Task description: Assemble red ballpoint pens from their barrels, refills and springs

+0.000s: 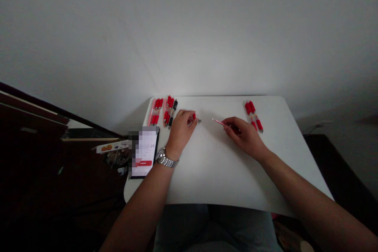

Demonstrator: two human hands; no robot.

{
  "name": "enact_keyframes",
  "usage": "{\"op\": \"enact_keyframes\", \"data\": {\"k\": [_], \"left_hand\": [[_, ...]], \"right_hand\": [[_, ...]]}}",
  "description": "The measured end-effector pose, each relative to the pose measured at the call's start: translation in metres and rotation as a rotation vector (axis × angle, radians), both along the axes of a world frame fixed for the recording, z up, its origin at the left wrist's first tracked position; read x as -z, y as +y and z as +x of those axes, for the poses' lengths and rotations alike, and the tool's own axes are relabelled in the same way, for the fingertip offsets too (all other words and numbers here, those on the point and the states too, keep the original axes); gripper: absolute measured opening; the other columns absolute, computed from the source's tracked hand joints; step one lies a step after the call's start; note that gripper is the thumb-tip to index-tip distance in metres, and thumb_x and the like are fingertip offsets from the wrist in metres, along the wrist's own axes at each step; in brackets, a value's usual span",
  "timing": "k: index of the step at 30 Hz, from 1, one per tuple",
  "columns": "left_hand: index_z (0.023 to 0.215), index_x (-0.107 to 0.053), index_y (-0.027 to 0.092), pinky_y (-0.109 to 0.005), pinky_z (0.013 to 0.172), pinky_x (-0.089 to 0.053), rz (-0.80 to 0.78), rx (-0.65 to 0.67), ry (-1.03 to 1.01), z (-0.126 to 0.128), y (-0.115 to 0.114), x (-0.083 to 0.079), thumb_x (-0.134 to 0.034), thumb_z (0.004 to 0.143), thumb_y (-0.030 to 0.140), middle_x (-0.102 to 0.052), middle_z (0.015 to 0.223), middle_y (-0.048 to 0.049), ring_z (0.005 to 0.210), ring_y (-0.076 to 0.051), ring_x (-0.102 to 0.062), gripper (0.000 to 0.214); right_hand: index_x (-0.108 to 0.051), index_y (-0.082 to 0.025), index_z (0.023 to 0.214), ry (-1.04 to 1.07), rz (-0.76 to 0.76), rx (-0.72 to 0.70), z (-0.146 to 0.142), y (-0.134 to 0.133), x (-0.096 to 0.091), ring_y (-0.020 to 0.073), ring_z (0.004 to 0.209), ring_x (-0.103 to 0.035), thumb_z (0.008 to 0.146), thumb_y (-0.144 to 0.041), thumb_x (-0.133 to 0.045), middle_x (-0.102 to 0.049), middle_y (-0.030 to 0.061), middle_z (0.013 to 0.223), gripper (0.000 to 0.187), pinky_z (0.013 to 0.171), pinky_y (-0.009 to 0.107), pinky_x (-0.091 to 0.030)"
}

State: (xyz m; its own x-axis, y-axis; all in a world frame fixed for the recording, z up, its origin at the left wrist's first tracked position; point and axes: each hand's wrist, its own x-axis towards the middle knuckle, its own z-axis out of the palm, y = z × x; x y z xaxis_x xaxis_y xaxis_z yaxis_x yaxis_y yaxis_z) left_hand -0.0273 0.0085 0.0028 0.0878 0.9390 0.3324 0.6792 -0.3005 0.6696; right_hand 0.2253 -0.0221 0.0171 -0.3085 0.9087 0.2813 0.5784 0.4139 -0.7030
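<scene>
My left hand (183, 127), with a metal-band watch on the wrist, pinches a red pen part (194, 116) above the white table. Just right of its fingertips is a small metallic piece (200, 121), too small to make out. Held between the thumb and fingers of my right hand (240, 134) is a thin red pen refill (217, 121), its tip aimed left toward the other hand. A gap separates the refill from the red part. The fingers hide most of the red part and the refill's rear end.
Red pens (156, 112) and a black pen (173, 114) lie at the table's back left. Two more red pens (253, 115) lie behind my right hand. A phone or tablet (147, 153) rests on the left edge of the table (212, 173), which stands against a wall.
</scene>
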Motion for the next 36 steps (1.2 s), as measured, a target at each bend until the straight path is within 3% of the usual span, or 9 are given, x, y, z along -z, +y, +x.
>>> {"op": "enact_keyframes", "data": {"k": [9, 21, 36], "left_hand": [[0.115, -0.068, 0.018, -0.032, 0.085, -0.058, 0.011, -0.002, -0.014, 0.0011, -0.0021, -0.0038, -0.067, 0.092, 0.016, -0.065, 0.104, -0.0055, 0.084, -0.015, -0.065, 0.023], [0.114, -0.066, 0.019, -0.031, 0.084, -0.057, 0.050, 0.012, -0.012, -0.0003, -0.0024, -0.0029, -0.055, 0.090, 0.004, -0.066, 0.102, -0.0062, 0.087, -0.016, -0.065, 0.031], [0.111, -0.065, 0.020, -0.030, 0.082, -0.057, 0.069, 0.033, -0.022, 0.0024, -0.0035, -0.0057, -0.056, 0.092, 0.005, -0.068, 0.101, -0.0049, 0.090, -0.016, -0.067, 0.026]], "right_hand": [[-0.065, -0.018, 0.109, 0.004, 0.004, 0.004, 0.0004, 0.0008, 0.0007, 0.0151, 0.067, -0.059, 0.101, -0.036, -0.053, -0.069, 0.0057, 0.084, 0.023, 0.062, 0.029, -0.048], [-0.065, -0.019, 0.108, -0.007, 0.001, 0.020, 0.0000, 0.0005, 0.0002, 0.0157, 0.066, -0.059, 0.101, -0.038, -0.053, -0.069, 0.0057, 0.083, 0.024, 0.061, 0.030, -0.048], [-0.065, -0.019, 0.108, 0.003, -0.002, 0.009, 0.0009, 0.0004, 0.0010, 0.0161, 0.068, -0.061, 0.101, -0.039, -0.053, -0.070, 0.0062, 0.084, 0.025, 0.062, 0.029, -0.049]]}}
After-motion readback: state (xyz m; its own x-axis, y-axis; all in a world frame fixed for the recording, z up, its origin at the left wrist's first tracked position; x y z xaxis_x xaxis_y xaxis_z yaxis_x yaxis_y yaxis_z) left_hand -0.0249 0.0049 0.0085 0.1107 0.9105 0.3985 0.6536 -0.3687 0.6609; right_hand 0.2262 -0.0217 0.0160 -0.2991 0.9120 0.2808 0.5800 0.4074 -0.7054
